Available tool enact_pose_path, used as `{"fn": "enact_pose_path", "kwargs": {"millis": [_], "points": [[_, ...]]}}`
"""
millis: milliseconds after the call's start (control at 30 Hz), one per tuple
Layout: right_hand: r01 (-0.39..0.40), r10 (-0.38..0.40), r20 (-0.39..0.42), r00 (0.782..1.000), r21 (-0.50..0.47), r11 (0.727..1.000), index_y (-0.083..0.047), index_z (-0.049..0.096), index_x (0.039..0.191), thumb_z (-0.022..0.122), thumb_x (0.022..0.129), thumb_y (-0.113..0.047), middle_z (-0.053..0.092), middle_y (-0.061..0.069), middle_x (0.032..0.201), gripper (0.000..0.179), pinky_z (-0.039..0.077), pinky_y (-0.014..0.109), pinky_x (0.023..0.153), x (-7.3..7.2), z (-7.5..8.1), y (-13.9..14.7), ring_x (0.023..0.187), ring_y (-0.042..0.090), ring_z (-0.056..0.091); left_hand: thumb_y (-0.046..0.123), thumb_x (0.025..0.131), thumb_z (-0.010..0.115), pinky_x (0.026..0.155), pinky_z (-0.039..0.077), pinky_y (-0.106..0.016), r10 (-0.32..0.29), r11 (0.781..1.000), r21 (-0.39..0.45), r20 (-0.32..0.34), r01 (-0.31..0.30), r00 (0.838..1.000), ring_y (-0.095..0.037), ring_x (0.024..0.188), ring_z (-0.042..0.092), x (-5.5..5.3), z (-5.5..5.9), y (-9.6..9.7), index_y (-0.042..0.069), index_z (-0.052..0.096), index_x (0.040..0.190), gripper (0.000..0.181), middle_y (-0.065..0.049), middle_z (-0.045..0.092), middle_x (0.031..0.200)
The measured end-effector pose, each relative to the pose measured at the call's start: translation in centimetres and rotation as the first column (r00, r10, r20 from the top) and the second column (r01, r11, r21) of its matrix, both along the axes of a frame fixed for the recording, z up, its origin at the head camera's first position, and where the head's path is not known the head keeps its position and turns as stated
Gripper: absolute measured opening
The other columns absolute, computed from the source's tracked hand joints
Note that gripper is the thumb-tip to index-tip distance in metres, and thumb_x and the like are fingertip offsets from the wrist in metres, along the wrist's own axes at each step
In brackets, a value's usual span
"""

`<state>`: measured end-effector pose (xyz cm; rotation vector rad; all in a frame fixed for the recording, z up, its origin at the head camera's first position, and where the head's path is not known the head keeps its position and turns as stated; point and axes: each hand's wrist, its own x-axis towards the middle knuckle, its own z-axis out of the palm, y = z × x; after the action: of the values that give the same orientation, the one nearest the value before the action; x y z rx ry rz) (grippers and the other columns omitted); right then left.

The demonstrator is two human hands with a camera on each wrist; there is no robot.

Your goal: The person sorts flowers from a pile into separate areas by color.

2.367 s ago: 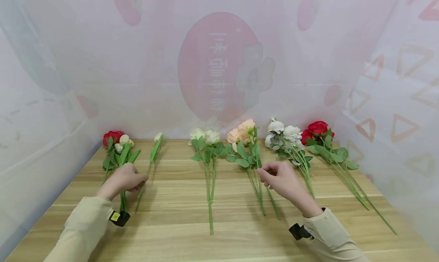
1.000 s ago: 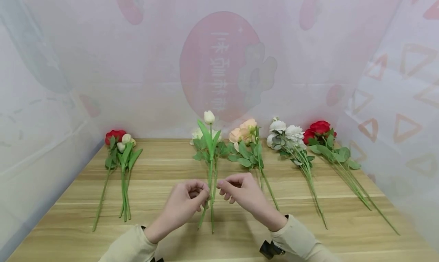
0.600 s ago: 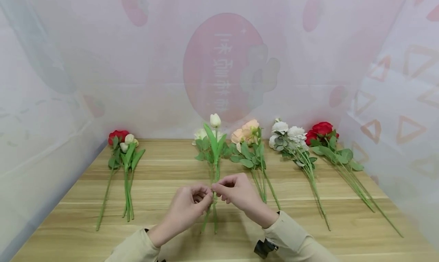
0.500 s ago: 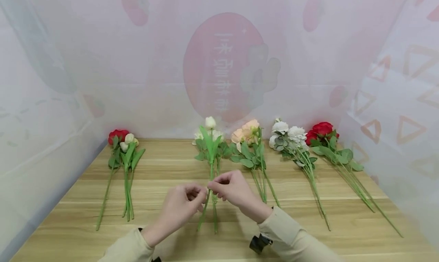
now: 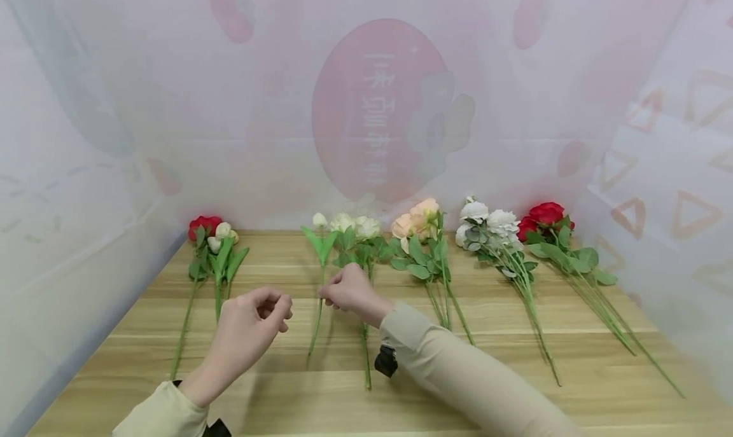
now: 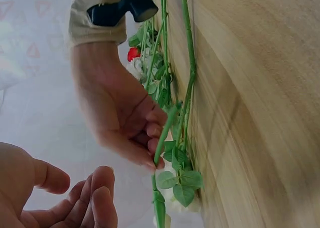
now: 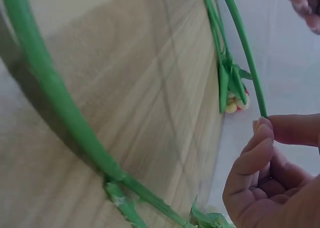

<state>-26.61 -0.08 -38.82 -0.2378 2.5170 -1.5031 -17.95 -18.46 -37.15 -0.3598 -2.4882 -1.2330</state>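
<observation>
My right hand [image 5: 352, 291] pinches the thin green stem of a white tulip [image 5: 319, 221] between thumb and fingertips. The tulip's bloom points to the back wall, left of the pale white roses [image 5: 366, 227]. In the right wrist view the tulip stem [image 7: 247, 53] rises clear of the wood, its lower end free. My left hand [image 5: 252, 329] hovers to the left with fingers loosely curled and nothing in them; the left wrist view shows this left hand [image 6: 75, 198] apart from the tulip stem [image 6: 167, 130].
Left on the wooden table [image 5: 401, 399] lie a red rose [image 5: 205, 226] and several cream tulips [image 5: 224, 233]. To the right are peach roses [image 5: 420, 217], a white bunch [image 5: 492, 224] and red roses [image 5: 546, 215], stems toward me. A patterned curtain [image 5: 258, 106] stands behind.
My left hand brought the tulip from the left to the middle, then released it and drew back left. My right hand took its stem and moved it left of the pale roses.
</observation>
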Motion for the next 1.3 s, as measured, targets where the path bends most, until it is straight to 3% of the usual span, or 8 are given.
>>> {"fn": "enact_pose_path", "kwargs": {"millis": [233, 400, 500, 633, 767, 967, 1300], "points": [[0.002, -0.001, -0.011, 1.000, 0.088, 0.996, 0.007, 0.072, 0.069, 0.068, 0.088, -0.005, 0.066, 0.020, 0.063, 0.023, 0.030, 0.022, 0.040, -1.9, -0.2, -1.6, 0.038, 0.010, 0.036, 0.012, 0.096, 0.060, 0.053, 0.051, -0.026, 0.021, 1.000, -0.013, 0.022, -0.021, 1.000, -0.006, 0.056, 0.063, -0.1, -0.6, -0.4, 0.011, 0.070, 0.080, 0.019, 0.009, 0.064, 0.066], [0.006, -0.004, -0.019, 1.000, 0.106, 0.994, -0.001, 0.060, 0.050, 0.063, 0.083, 0.003, 0.045, 0.004, 0.041, 0.033, 0.022, 0.024, 0.037, -2.8, -0.7, -2.1, 0.034, 0.009, 0.025, 0.009, 0.095, 0.059, 0.054, 0.051, -0.026, 0.014, 1.000, -0.026, 0.062, -0.012, 0.998, -0.009, 0.057, 0.064, -0.1, -0.8, -0.4, 0.011, 0.069, 0.080, 0.018, 0.009, 0.063, 0.066], [0.017, -0.014, -0.024, 1.000, 0.121, 0.993, -0.008, 0.052, 0.044, 0.059, 0.079, 0.007, 0.041, 0.001, 0.038, 0.039, 0.021, 0.025, 0.037, -3.2, -1.0, -2.3, 0.033, 0.010, 0.024, 0.007, 0.094, 0.058, 0.054, 0.051, -0.026, 0.005, 0.999, -0.033, 0.068, -0.003, 0.998, -0.010, 0.057, 0.064, -0.1, -0.9, -0.4, 0.011, 0.069, 0.081, 0.017, 0.009, 0.063, 0.066], [0.042, -0.037, -0.037, 0.999, 0.144, 0.989, -0.006, 0.053, 0.046, 0.059, 0.077, 0.010, 0.050, 0.006, 0.043, 0.036, 0.026, 0.024, 0.036, -3.9, -1.3, -2.7, 0.034, 0.011, 0.033, 0.006, 0.095, 0.058, 0.056, 0.051, -0.026, 0.005, 0.999, -0.038, 0.080, -0.002, 0.997, -0.011, 0.057, 0.064, -0.1, -0.9, -0.4, 0.009, 0.069, 0.083, 0.016, 0.007, 0.063, 0.067], [0.046, -0.040, -0.038, 0.998, 0.193, 0.980, -0.009, 0.048, 0.051, 0.060, 0.076, 0.011, 0.051, 0.004, 0.044, 0.034, 0.030, 0.025, 0.036, -4.4, -1.1, -3.2, 0.036, 0.013, 0.039, 0.007, 0.095, 0.059, 0.057, 0.051, -0.026, -0.006, 0.999, -0.042, 0.120, 0.011, 0.993, -0.011, 0.058, 0.064, -0.2, -0.9, -0.4, 0.008, 0.070, 0.085, 0.015, 0.006, 0.064, 0.069], [-0.005, 0.018, -0.035, 0.999, 0.334, 0.943, -0.012, 0.042, 0.054, 0.060, 0.079, 0.006, 0.036, -0.002, 0.039, 0.035, 0.025, 0.026, 0.035, -4.4, -1.1, -3.9, 0.034, 0.012, 0.031, 0.008, 0.095, 0.059, 0.057, 0.051, -0.027, -0.005, 0.998, -0.061, 0.136, 0.013, 0.991, -0.009, 0.058, 0.062, -0.3, -0.9, -0.3, 0.010, 0.070, 0.084, 0.016, 0.006, 0.063, 0.069], [-0.033, 0.060, -0.068, 0.996, 0.352, 0.935, -0.014, 0.036, 0.046, 0.056, 0.083, 0.007, 0.029, -0.002, 0.037, 0.047, 0.021, 0.026, 0.035, -4.5, -1.5, -4.9, 0.032, 0.011, 0.024, 0.007, 0.093, 0.057, 0.056, 0.049, -0.026, 0.000, 0.996, -0.087, 0.169, 0.015, 0.986, -0.007, 0.056, 0.061, -0.4, -1.2, -0.4, 0.012, 0.070, 0.080, 0.018, 0.005, 0.064, 0.068]]}}
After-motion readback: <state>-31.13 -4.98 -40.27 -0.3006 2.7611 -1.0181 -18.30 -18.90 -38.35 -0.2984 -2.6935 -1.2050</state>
